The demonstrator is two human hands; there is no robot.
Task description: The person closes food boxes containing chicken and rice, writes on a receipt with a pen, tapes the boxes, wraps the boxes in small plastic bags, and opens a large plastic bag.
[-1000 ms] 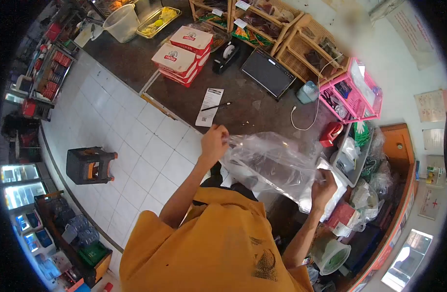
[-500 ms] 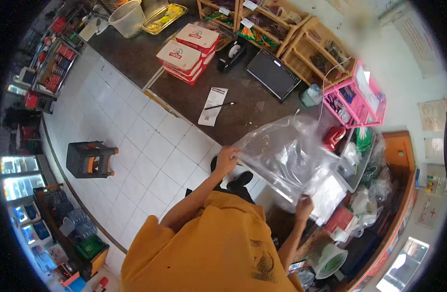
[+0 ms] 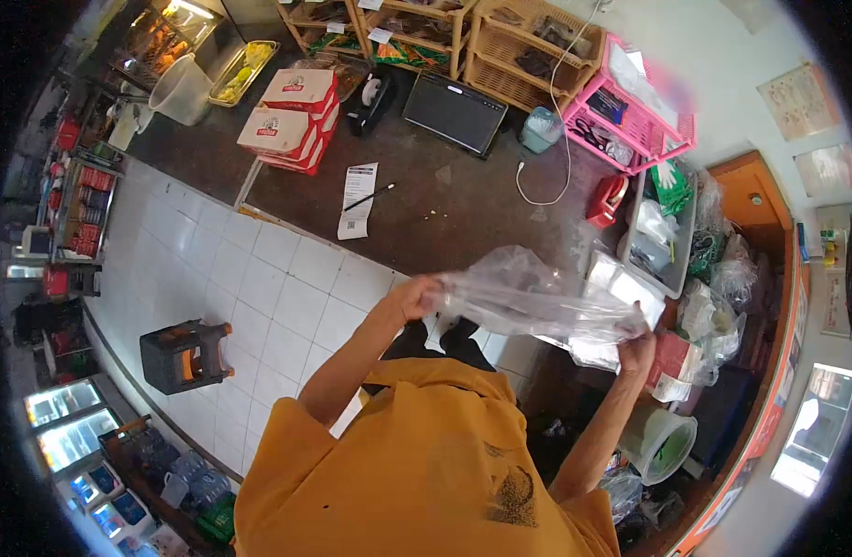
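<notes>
A clear plastic bag (image 3: 528, 295) is stretched between my two hands at the counter's front edge, somewhat bunched and blurred. My left hand (image 3: 417, 297) is closed on its left end. At the right end, my right hand (image 3: 637, 351) pinches the plastic. Beneath and behind the right part of the bag lies a stack of white, shiny sheets (image 3: 621, 286). Beyond the bag, a printed slip (image 3: 356, 200) with a black pen (image 3: 370, 197) across it rests on the dark counter (image 3: 445, 200).
Red and white boxes (image 3: 282, 130) are stacked at the back left. A tablet (image 3: 455, 111), a tape dispenser (image 3: 370, 104), a pink basket (image 3: 630, 102), a red stapler-like object (image 3: 608, 200) and a grey bin of bags (image 3: 656, 237) stand farther back. A black stool (image 3: 183, 356) is on the floor.
The bag was spread wide and billowing; now it is drawn narrower and flatter between my hands. The right hand has moved up and right. The view has shifted, too.
</notes>
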